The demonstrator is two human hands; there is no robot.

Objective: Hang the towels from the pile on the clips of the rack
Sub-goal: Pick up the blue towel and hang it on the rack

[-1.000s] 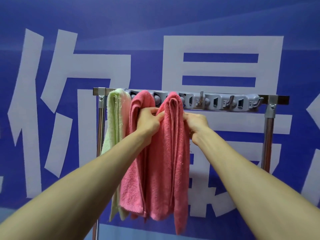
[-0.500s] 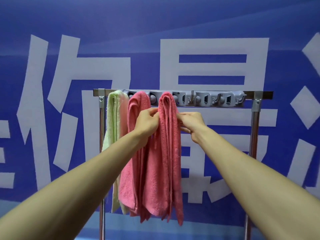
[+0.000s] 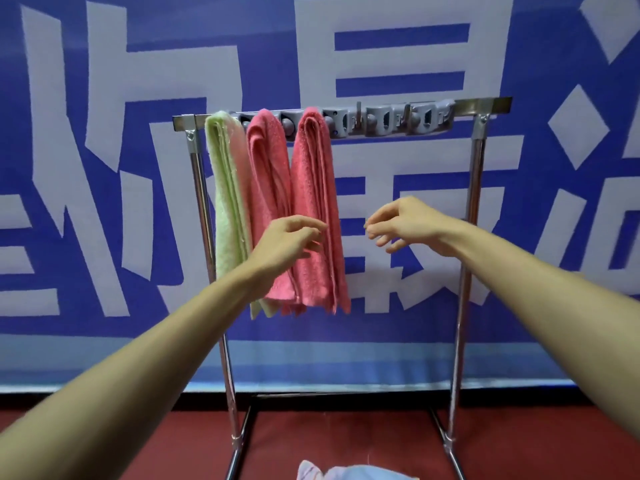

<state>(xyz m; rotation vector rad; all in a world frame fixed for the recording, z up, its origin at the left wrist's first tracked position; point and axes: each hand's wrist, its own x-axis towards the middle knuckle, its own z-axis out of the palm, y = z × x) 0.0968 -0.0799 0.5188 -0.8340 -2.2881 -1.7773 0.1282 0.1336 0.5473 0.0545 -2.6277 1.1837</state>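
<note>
At the rack's left end hang a green towel, a first pink towel and a second pink towel. The left hand, fingers loose, holds nothing. The right hand is loose too, under the rack's clips. The pile lies below the rack.

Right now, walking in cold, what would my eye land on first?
Three folded towels hang side by side at the left end of the metal rack: a green towel, a middle pink towel and a right pink towel. Behind, a blue banner with huge white characters fills the wall. In front, the left hand and right hand hover open, holding nothing.
</note>
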